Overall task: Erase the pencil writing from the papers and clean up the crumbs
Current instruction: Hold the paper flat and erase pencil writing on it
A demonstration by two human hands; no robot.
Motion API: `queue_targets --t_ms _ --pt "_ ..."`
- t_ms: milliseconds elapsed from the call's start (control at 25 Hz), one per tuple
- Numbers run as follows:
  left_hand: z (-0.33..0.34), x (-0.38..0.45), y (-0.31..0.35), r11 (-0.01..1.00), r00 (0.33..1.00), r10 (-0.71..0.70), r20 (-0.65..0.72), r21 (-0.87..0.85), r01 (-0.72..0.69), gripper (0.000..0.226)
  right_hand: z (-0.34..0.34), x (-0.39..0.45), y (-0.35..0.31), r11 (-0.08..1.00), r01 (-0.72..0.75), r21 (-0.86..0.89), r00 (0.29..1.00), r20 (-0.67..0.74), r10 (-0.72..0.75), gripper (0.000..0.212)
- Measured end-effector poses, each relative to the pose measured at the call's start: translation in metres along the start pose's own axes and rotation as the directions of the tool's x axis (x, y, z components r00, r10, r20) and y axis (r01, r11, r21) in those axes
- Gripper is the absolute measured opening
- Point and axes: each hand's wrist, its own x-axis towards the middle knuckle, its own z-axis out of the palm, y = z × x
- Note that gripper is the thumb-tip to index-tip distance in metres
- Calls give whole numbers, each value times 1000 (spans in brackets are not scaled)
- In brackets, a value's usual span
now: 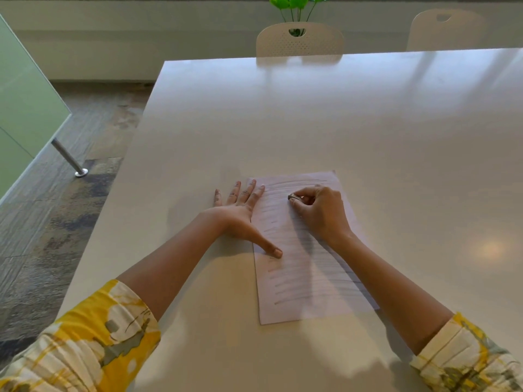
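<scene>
White and glossy, the desk fills most of what we see, with a wood-patterned floor off its left edge and a pale wall beyond its far edge. We count two white perforated chairs tucked against the far edge, one near the middle and one toward the far right corner, and one green plant rising behind the middle chair. A green panel on a metal leg stands over the floor to the left.

We see one sheet of paper lying flat toward the near edge of the desk, roughly midway between its left and right edges, covered in rows of faint pencil lines. Whether more sheets lie beneath it we cannot tell.

Our left hand lies flat with fingers spread: the thumb presses on the left margin of the paper, the index and middle fingertips reach its far left corner, and the other fingers rest on the bare desk beside it.

Our right hand rests on the upper part of the sheet with fingers curled, pinching one small dark eraser between thumb and fingertips. The eraser pokes out at the left of the grip and touches the paper near the top rows of writing. Both forearms cross the near edge, each ending in a yellow patterned sleeve.
</scene>
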Motion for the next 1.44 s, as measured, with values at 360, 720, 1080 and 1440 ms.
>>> queue_targets --t_ms 360,720,1080,1440 --pt "-3 2 6 998 999 -30 26 55 28 163 1 -41 -18 976 215 -36 936 291 -195 20" --pt "-5 2 6 994 998 -41 46 103 36 163 2 -33 -18 969 243 -48 932 289 -220 20" --pt "-13 -1 12 986 993 -88 80 149 75 163 2 23 -13 985 141 -94 988 82 -134 15" --pt "-13 2 11 983 988 -103 111 164 84 166 5 7 -10 986 165 -34 981 113 -160 16"
